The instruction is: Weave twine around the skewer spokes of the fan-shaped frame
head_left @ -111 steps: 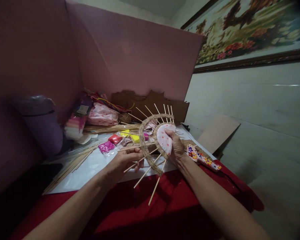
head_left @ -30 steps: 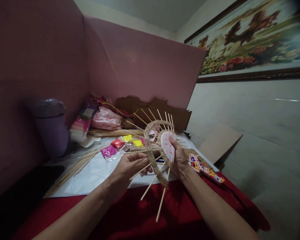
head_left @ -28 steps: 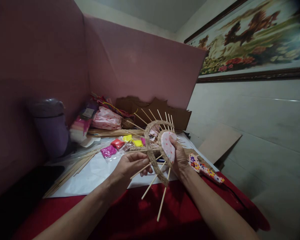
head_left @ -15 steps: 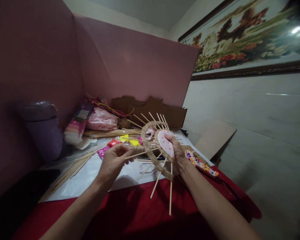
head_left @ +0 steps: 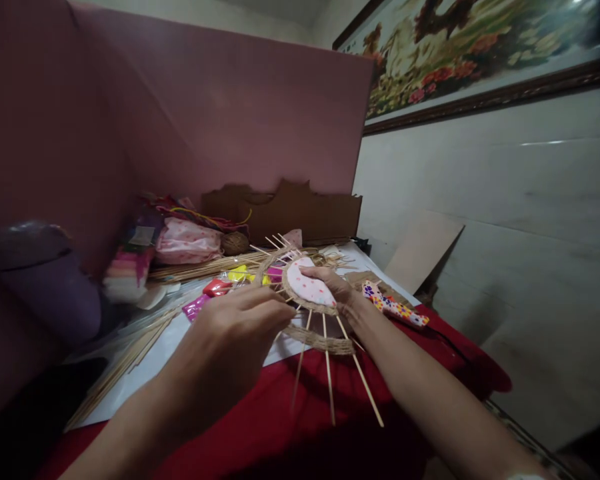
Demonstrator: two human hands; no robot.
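Polka-dot pad [head_left: 307,283]: Caught in the head view, it sat tilted above the red-covered desk [head_left: 250,423], gripped by your right hand [head_left: 337,290], thumb on its face, the other fingers largely hidden behind.
Left hand [head_left: 235,333]: Your fingers were bent together near the pad's lower rim; whether they pinched a stick could not be told, the hand's own back hiding the tips.
Thin sticks [head_left: 328,377]: They fanned from the pad's rim past the twine arc [head_left: 325,343], outer ends free. A sideways push from your left hand could have snapped one or worked it loose.
Twine arc: It appeared to hang on the sticks alone, so uneven pressure might have skewed it and narrowed its gap to the pad.
Right hand: It seemed the main support; a slackened thumb could have let the whole piece swing or drop.
Flower-patterned tool [head_left: 395,308]: It lay just beside your right forearm [head_left: 430,373], where a careless swing might have knocked it.
Half a second earlier: Your left hand had pinched a stick's outer end, beyond the arc; now it reached in nearer the pad. The piece lay flatter, its lowest stick slanting rightward instead of pointing nearly straight down.
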